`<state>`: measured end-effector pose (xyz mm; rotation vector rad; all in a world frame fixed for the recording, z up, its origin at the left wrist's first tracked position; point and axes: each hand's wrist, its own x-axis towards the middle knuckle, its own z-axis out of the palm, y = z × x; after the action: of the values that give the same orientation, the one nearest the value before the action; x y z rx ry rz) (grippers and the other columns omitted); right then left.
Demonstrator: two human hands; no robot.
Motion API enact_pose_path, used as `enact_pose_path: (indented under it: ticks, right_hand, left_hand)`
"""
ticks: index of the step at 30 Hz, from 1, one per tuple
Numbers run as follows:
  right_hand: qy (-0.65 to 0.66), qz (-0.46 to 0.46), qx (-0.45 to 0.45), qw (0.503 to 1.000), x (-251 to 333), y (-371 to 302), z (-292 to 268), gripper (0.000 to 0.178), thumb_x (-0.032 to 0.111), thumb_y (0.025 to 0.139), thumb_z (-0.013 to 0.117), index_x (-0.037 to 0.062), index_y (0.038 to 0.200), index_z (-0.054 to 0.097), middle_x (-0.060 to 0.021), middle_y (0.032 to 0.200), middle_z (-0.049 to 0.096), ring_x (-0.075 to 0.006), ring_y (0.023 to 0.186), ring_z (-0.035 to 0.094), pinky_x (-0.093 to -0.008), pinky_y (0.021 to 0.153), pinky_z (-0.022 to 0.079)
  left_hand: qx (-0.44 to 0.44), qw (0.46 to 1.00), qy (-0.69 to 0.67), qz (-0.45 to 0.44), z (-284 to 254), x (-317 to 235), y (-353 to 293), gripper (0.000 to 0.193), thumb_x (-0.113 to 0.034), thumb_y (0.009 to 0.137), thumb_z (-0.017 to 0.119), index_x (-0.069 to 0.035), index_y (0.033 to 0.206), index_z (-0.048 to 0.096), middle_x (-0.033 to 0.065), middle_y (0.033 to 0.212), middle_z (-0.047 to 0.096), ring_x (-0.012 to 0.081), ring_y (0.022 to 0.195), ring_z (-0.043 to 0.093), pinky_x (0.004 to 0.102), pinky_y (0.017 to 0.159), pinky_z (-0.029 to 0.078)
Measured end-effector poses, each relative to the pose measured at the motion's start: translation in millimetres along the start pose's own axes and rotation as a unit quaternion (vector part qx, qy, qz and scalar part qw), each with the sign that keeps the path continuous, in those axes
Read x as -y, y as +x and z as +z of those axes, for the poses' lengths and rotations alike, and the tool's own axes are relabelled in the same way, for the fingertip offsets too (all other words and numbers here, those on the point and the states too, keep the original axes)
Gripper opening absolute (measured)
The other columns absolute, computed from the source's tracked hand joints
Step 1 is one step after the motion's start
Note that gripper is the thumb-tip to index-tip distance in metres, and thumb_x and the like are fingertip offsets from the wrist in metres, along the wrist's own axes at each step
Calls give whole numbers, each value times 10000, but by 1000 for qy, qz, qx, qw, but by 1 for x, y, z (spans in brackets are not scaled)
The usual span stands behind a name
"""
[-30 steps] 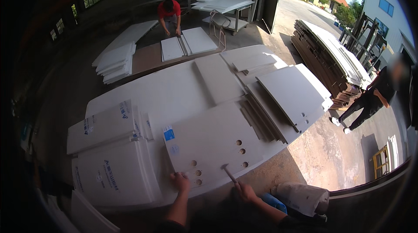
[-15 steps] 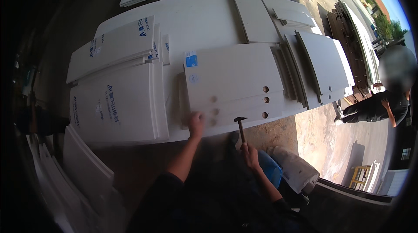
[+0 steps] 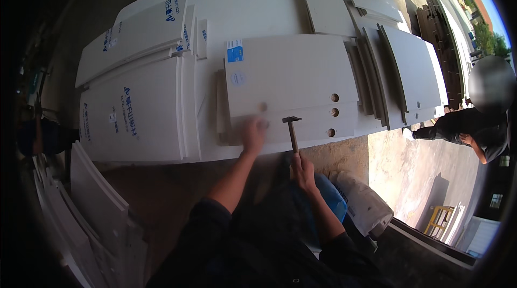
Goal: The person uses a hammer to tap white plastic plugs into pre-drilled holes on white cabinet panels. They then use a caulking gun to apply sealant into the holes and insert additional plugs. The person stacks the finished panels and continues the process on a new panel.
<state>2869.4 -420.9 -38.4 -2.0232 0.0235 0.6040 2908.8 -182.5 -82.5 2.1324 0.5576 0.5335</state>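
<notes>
My right hand [image 3: 302, 172] is closed around the wooden handle of a hammer [image 3: 293, 136]. The hammer's dark head is just over the front part of a stack of white panels [image 3: 291, 75]. Drilled round holes show near the stack's right side, and a blue label sits at its far left corner. At the stack's front left, beside similar round marks, my left hand [image 3: 254, 136] is lowered with its fingers drawn together. Blur hides whatever small thing may be in them.
Wrapped white boards [image 3: 132, 110] lie on the left of the large white table surface [image 3: 253, 2]. More panels [image 3: 412, 75] are stacked at right. Boards [image 3: 99, 180] lean at lower left. A white sack [image 3: 361, 202] and blue container stand by my right arm. Another person [image 3: 468, 132] stands at far right.
My left hand has moved right and farther over the panel stack, toward the round marks. The hammer has shifted slightly left and forward in my right hand. The whole view has tilted a little.
</notes>
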Motion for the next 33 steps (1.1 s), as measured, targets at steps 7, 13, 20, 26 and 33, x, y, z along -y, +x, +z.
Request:
enact_pose_path:
  ticks: [7, 13, 20, 26, 33]
  right_hand:
    - [-50, -82, -36, 995, 36, -5, 11, 410, 362, 1118, 462, -9, 984, 578, -202, 671, 520, -291, 628, 574, -470, 591, 442]
    - [-45, -80, -50, 994, 78, -5, 9, 339, 317, 1115, 445, 11, 1021, 554, -287, 747, 602, -506, 719, 612, -518, 622, 458]
    - [-160, -69, -4, 985, 66, 6, 18, 334, 316, 1107, 428, 8, 1044, 539, -348, 843, 631, -597, 865, 596, -635, 708, 442]
    - [-189, -61, -19, 980, 65, 7, 24, 332, 323, 1105, 414, 18, 1057, 535, -356, 832, 642, -595, 837, 610, -664, 718, 460]
    - [-227, -45, -18, 973, 67, 3, 28, 305, 330, 1101, 423, 44, 1072, 523, -339, 786, 652, -587, 788, 625, -675, 705, 476]
  left_hand:
    - [17, 998, 49, 28, 3, 1, -1, 120, -84, 829, 802, -49, 887, 703, 94, 913, 671, 302, 866, 655, 422, 779, 536]
    - [1, 997, 69, 26, 2, 0, -1, 131, -116, 819, 812, -65, 873, 704, 86, 918, 668, 314, 895, 653, 433, 787, 534]
    - [-4, 997, 76, 27, 3, 1, -3, 133, -120, 819, 813, -70, 876, 704, 81, 902, 656, 311, 905, 659, 427, 786, 540]
    - [-9, 998, 61, 26, 5, 3, -3, 117, -111, 813, 806, -78, 872, 711, 71, 908, 663, 293, 902, 668, 414, 774, 548]
    - [-3, 998, 59, 26, 5, 4, -2, 96, -83, 815, 794, -71, 876, 721, 71, 899, 679, 276, 821, 680, 396, 731, 556]
